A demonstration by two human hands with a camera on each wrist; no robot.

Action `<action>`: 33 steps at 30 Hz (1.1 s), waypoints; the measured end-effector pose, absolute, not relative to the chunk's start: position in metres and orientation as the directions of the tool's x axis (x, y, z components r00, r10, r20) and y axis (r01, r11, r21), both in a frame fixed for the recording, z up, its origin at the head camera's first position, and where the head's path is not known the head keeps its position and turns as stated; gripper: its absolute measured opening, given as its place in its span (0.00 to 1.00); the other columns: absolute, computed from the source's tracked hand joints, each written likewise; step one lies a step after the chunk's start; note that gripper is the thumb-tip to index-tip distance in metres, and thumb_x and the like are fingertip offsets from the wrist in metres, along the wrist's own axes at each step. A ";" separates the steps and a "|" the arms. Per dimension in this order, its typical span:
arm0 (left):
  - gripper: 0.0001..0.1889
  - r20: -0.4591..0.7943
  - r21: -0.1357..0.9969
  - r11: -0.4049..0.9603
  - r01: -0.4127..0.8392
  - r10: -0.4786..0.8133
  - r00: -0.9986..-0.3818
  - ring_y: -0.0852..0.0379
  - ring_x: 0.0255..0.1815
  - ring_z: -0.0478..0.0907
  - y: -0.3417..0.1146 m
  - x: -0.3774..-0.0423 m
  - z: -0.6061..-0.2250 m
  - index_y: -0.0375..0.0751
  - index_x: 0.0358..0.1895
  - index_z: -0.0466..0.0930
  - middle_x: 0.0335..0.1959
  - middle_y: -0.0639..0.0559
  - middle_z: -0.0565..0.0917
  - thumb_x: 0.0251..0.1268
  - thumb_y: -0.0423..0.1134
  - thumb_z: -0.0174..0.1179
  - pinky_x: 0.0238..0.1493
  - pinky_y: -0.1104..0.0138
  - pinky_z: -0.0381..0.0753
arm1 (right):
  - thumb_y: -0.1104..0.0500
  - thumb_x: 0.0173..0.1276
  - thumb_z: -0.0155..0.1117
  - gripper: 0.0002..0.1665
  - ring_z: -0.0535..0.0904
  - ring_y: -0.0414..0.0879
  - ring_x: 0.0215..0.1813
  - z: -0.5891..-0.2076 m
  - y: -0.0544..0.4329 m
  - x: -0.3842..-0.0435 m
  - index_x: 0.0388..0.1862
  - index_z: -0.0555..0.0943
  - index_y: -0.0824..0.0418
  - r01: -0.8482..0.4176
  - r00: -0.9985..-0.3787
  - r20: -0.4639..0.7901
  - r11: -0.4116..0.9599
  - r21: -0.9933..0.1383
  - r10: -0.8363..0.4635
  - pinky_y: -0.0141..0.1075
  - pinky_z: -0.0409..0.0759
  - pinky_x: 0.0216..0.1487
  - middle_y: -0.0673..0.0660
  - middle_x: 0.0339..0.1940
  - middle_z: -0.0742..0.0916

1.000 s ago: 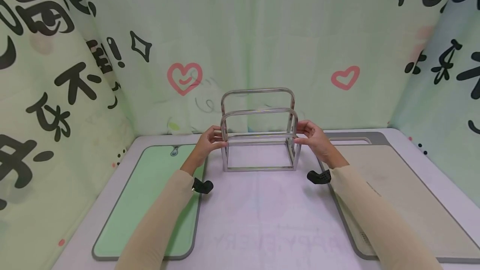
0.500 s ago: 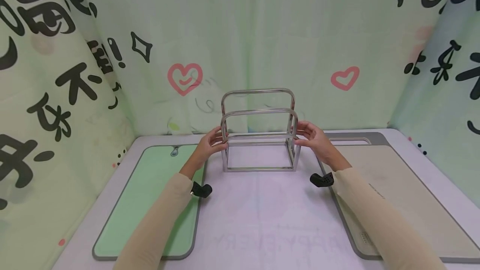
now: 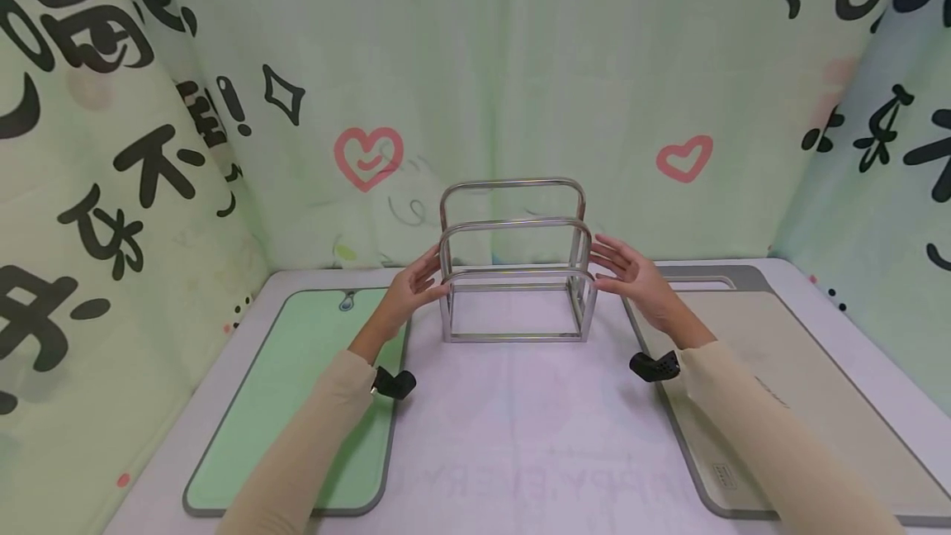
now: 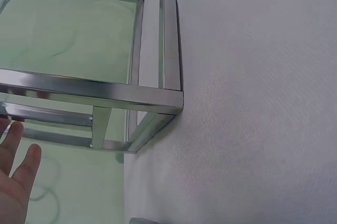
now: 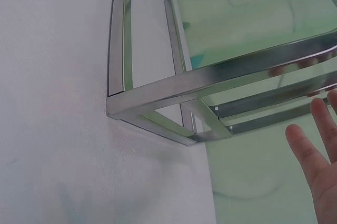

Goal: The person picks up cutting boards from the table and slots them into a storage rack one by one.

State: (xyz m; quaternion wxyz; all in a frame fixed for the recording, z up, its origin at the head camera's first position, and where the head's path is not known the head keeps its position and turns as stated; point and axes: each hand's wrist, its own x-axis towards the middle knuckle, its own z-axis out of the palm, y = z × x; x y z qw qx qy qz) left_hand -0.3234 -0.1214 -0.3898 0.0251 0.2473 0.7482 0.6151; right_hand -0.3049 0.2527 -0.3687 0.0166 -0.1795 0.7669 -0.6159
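Note:
A silver metal rack point(image 3: 518, 338) with upright hoops stands upright on the table towards the back. My left hand point(image 3: 401, 300) is at its left side, the fingers loosely extended and the thumb close to the frame. On the other side, my right hand point(image 3: 645, 291) has its fingers spread beside the hoops. In the left wrist view, the fingertips point(image 4: 32, 153) lie near the rack's side bars point(image 4: 92, 88); contact is hard to tell. The right wrist view shows spread fingers point(image 5: 301, 140) a little apart from the rack point(image 5: 221, 74).
A green cutting board point(image 3: 290, 403) with a grey rim lies flat at the left, partly under the left forearm. To the right lies a larger beige cutting board point(image 3: 750, 329) with a handle slot. Printed curtains point(image 3: 579, 89) enclose the white table point(image 3: 513, 428).
My right hand has loosened from the rack, its fingers spreading and its wrist shifting right. The left fingers have straightened somewhat at the rack's left side. The rack stays in place.

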 end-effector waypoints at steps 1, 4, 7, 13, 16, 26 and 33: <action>0.37 0.270 0.931 0.125 0.343 0.397 -0.877 0.47 0.75 0.55 -0.121 -0.322 -0.389 0.47 0.74 0.50 0.73 0.42 0.60 0.64 0.32 0.58 0.74 0.53 0.54 | 0.65 0.66 0.61 0.45 0.54 0.63 0.74 -0.368 0.253 -0.303 0.75 0.48 0.64 -0.260 -0.935 0.200 0.180 -0.949 -0.294 0.18 0.72 0.54 0.69 0.74 0.58; 0.37 0.286 0.922 0.140 0.360 0.379 -0.880 0.46 0.75 0.54 -0.119 -0.315 -0.386 0.44 0.74 0.49 0.73 0.41 0.58 0.65 0.30 0.56 0.74 0.53 0.53 | 0.64 0.65 0.61 0.44 0.56 0.62 0.73 -0.366 0.253 -0.299 0.75 0.49 0.64 -0.284 -0.931 0.218 0.206 -0.937 -0.294 0.19 0.72 0.55 0.69 0.74 0.59; 0.37 0.310 0.911 0.156 0.381 0.349 -0.884 0.45 0.75 0.53 -0.117 -0.303 -0.377 0.37 0.74 0.48 0.74 0.40 0.57 0.64 0.28 0.56 0.74 0.52 0.53 | 0.64 0.65 0.61 0.44 0.58 0.60 0.73 -0.365 0.256 -0.295 0.74 0.50 0.64 -0.309 -0.927 0.236 0.237 -0.921 -0.292 0.21 0.71 0.58 0.68 0.73 0.60; 0.37 0.397 0.884 0.127 0.449 0.301 -0.867 0.45 0.75 0.51 -0.112 -0.290 -0.370 0.33 0.73 0.50 0.74 0.38 0.54 0.62 0.27 0.57 0.74 0.52 0.52 | 0.63 0.65 0.61 0.43 0.64 0.47 0.72 -0.362 0.263 -0.284 0.74 0.52 0.61 -0.343 -0.921 0.264 0.276 -0.898 -0.286 0.21 0.70 0.60 0.67 0.73 0.62; 0.36 0.455 0.856 0.117 0.503 0.288 -0.842 0.45 0.75 0.52 -0.109 -0.289 -0.372 0.32 0.72 0.52 0.73 0.38 0.56 0.61 0.25 0.57 0.74 0.55 0.53 | 0.63 0.66 0.61 0.42 0.67 0.35 0.68 -0.360 0.268 -0.279 0.74 0.53 0.59 -0.361 -0.914 0.282 0.267 -0.894 -0.293 0.19 0.70 0.58 0.66 0.73 0.63; 0.33 0.555 0.773 0.131 0.620 0.331 -0.763 0.49 0.75 0.55 -0.087 -0.274 -0.366 0.35 0.70 0.58 0.72 0.41 0.62 0.61 0.28 0.58 0.73 0.59 0.55 | 0.72 0.64 0.57 0.39 0.71 0.29 0.63 -0.351 0.281 -0.262 0.73 0.57 0.60 -0.448 -0.847 0.378 0.118 -0.886 -0.375 0.19 0.71 0.58 0.38 0.63 0.74; 0.31 0.610 0.679 0.213 0.703 0.369 -0.701 0.49 0.73 0.60 -0.069 -0.265 -0.365 0.38 0.69 0.61 0.70 0.43 0.66 0.62 0.35 0.58 0.72 0.51 0.57 | 0.70 0.63 0.61 0.41 0.70 0.24 0.61 -0.345 0.287 -0.249 0.73 0.57 0.58 -0.466 -0.862 0.351 0.294 -0.835 -0.366 0.17 0.72 0.54 0.43 0.67 0.73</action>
